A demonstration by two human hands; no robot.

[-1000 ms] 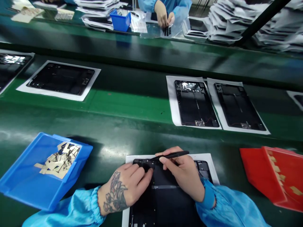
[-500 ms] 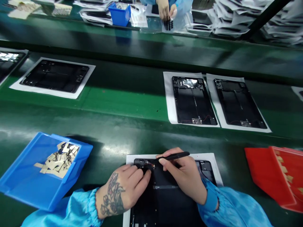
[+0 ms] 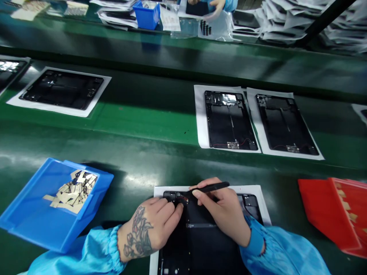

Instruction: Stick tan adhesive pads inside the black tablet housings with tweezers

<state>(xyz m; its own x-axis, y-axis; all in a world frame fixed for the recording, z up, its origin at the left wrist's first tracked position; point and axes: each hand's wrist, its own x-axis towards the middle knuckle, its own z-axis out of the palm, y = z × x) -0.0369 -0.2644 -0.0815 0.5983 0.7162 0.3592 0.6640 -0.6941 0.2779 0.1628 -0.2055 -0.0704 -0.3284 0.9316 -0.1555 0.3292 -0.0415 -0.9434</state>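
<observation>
In the head view, here's the near device [image 3: 212,244], dark and flat on its white sheet [image 3: 265,208] on the worktop [image 3: 137,168], and both hands are right at its far edge. The left hand [image 3: 151,227], tattooed across the back, rests over the near device's far left corner, fingers bent and bunched close together; whether they pinch anything, I cannot tell. And the right hand [image 3: 223,210] reaches over the near device's far edge, fingers pinching a slim black tool [image 3: 213,187], its tip down by some small reddish wiring [image 3: 185,199] in that same corner. Left of the near device sits a blue bin [image 3: 31,210] with pale strips [image 3: 70,194] heaped inside; right of it, a red bin [image 3: 318,214] holding small yellowish pieces [image 3: 345,205]. Beyond the near device lie two upright-set devices [image 3: 232,122] on white sheets, side by side, and farther left beyond it, a sideways one [image 3: 61,88]. Farthest beyond the near device, a co-worker's hand [image 3: 217,7] hovers near clear plastic [image 3: 220,30], with paper stacks [image 3: 281,21] to one side.
</observation>
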